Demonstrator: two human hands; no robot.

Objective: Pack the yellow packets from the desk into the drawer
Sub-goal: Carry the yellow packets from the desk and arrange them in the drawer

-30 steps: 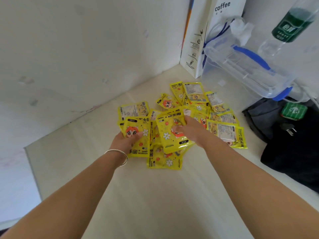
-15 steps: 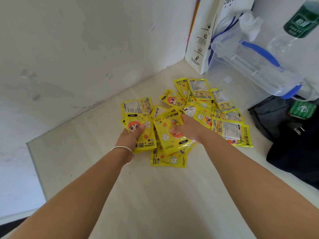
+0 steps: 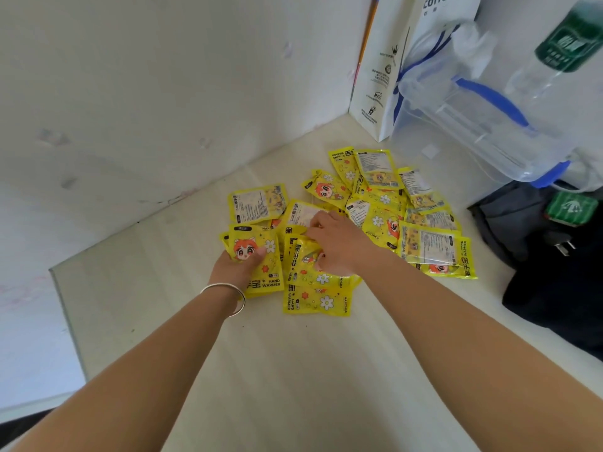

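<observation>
Pale bench (image 3: 293,370) holds the yellow packets (image 3: 380,220), spread under and beyond both grips. The left grip (image 3: 233,269) pinches one packet. The right grip (image 3: 339,246) has now reached farther, fingers (image 3: 321,223) curling on more. Gathering goes on; no drawer shows.

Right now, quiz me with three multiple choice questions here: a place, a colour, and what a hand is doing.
1. Where does the white coffee bag stand? A on the floor; B at the desk's far corner; C in a drawer.
2. What colour is the handle of the clear box? A red; B blue; C black.
3. The left hand: A grips a packet; B rests empty; C is out of view.
Answers: B, it stands upright by the wall; B, the handle across it is blue; A, the thumb lies on the packet's front.
</observation>
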